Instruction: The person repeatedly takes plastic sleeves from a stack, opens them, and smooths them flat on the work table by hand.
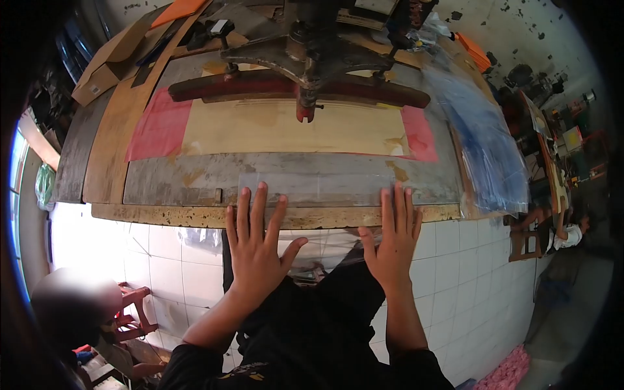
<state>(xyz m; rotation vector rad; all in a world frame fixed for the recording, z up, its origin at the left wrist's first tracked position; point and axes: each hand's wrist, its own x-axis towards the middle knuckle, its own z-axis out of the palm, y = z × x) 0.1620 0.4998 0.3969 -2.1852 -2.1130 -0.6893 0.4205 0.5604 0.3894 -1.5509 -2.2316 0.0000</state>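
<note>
A clear plastic sheet lies flat at the front edge of the grey work surface. Both hands rest palm down with fingers spread: my left hand touches the sheet's left part, and my right hand touches its right part. Neither holds anything. Beyond the sheet lies a cream strip with pink ends. Above that strip is a dark red press bar on a metal frame. A small block sits left of my left hand.
Stacked clear plastic bags lie at the right. A cardboard box stands at the back left. The wooden front edge borders the table. One person sits at the lower left, another at the far right.
</note>
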